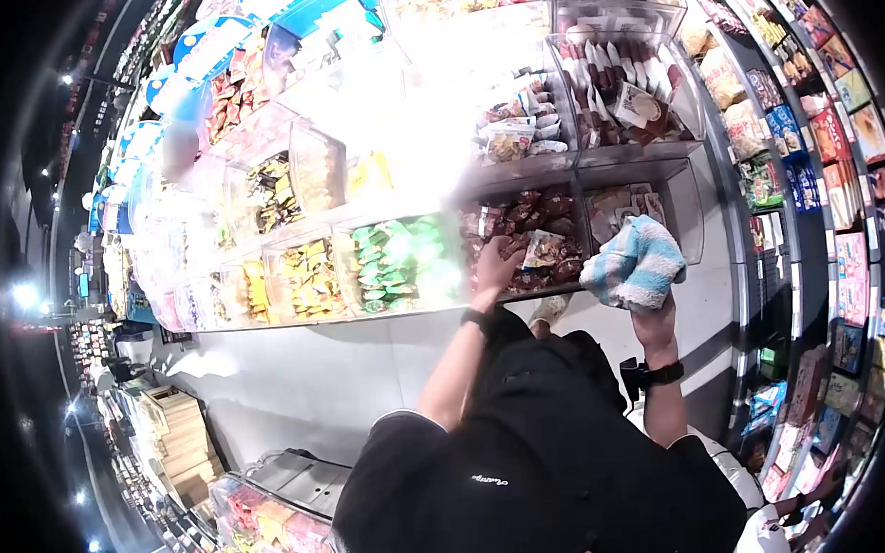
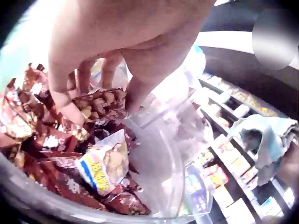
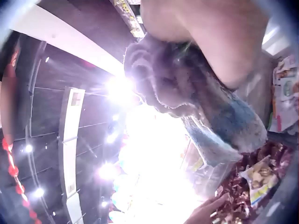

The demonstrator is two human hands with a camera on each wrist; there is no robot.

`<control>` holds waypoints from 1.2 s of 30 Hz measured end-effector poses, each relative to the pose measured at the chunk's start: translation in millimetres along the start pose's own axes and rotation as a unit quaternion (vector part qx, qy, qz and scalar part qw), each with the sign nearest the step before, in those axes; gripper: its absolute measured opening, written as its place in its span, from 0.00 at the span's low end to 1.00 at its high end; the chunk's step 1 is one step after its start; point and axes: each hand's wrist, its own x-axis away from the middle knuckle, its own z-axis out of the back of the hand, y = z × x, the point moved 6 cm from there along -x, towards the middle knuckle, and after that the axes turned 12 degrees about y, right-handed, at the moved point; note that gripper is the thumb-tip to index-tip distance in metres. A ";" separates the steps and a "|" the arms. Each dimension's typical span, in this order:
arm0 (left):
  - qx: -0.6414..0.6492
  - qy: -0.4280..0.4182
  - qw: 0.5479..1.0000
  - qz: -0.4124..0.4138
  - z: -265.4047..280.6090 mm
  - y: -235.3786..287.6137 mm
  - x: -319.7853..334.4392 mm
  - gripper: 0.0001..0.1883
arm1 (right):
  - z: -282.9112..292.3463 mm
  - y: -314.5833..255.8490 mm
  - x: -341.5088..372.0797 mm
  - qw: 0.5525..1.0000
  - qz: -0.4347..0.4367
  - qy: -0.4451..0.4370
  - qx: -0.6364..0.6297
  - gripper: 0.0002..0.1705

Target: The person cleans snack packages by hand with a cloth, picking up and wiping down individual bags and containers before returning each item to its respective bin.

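- The left arm stretches forward, and the left hand point(image 1: 501, 265) reaches down into a clear bin point(image 2: 180, 163) in the near row, its back turned upward.
- Its fingers bend downward with the thumb opposite, pinching a red-brown packet point(image 2: 100, 105) between them.
- The right arm also reaches forward, to the right of the left one; the right hand point(image 1: 654, 318) grips a bunched cloth point(image 1: 637, 263), which hides most of its fingers.
- The red-brown packet is shiny, with pictures of nuts on its front, and lies among loose packets point(image 2: 65, 179) of the same colour.
- A white packet point(image 2: 107, 161) with yellow and blue print lies on that pile, nearer the rim than the pinched one.
- The cloth is fluffy, striped pale blue and white, folded over, above the near right part of the display.
- Green packets point(image 1: 388, 264) fill the bin section left of the left hand.
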 end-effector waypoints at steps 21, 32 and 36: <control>0.112 -0.048 0.992 -0.022 103.2 -14.8 1.0 0.12 | -21.4 57.3 7.4 0.981 0.047 -0.015 0.188 0.29; -0.118 0.259 0.955 -0.078 383.9 -196.8 -54.9 0.15 | -131.1 189.2 53.5 0.990 0.115 0.030 0.081 0.35; -0.110 0.132 0.985 -0.037 407.6 -243.3 -82.3 0.26 | -140.0 232.4 78.8 0.995 0.095 0.007 0.041 0.33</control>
